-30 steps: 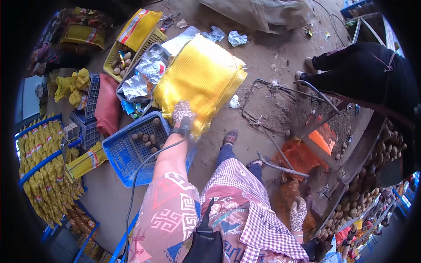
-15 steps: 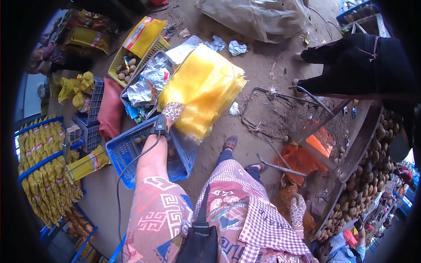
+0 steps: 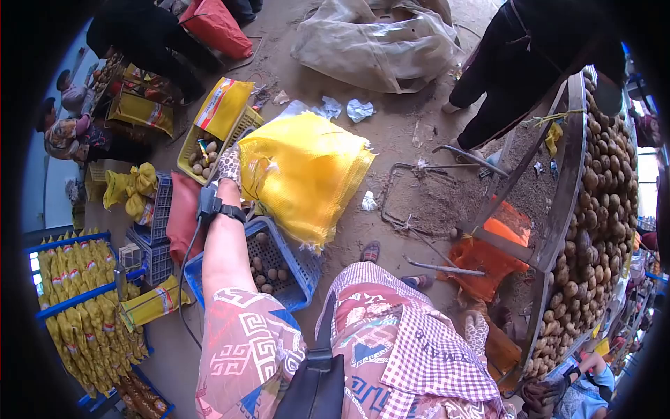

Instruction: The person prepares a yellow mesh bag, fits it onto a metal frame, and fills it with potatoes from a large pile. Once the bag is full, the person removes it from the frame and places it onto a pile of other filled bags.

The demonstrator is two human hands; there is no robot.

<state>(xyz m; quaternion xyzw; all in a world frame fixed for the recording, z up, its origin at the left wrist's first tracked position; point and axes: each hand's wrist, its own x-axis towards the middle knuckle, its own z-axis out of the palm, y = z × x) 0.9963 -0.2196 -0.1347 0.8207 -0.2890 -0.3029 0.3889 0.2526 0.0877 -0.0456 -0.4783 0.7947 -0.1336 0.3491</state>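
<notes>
My left hand (image 3: pixel 230 166), in a spotted glove, is closed on the left edge of a yellow mesh bag (image 3: pixel 307 178) that lies on a stack of similar bags. A black device with a cable is strapped to that wrist. Below the bags stands a blue crate (image 3: pixel 303 244) with several potatoes (image 3: pixel 264 276) inside; my left forearm hides part of it. My right hand (image 3: pixel 477 329), gloved the same way, hangs beside my checked apron (image 3: pixel 433 356), away from any object, with its fingers loosely out.
A yellow crate (image 3: pixel 183 143) of potatoes stands beyond my left hand. On the right, a slanted frame (image 3: pixel 567 202) holds a large potato heap (image 3: pixel 593 230). Metal bars (image 3: pixel 447 268) and orange mesh (image 3: pixel 488 269) lie near my feet. A person in dark clothes (image 3: pixel 516 63) stands ahead right.
My left hand has moved forward and left, and the yellow bag now covers the foil scraps that showed beside it. The view has shifted; my right hand stays at my side.
</notes>
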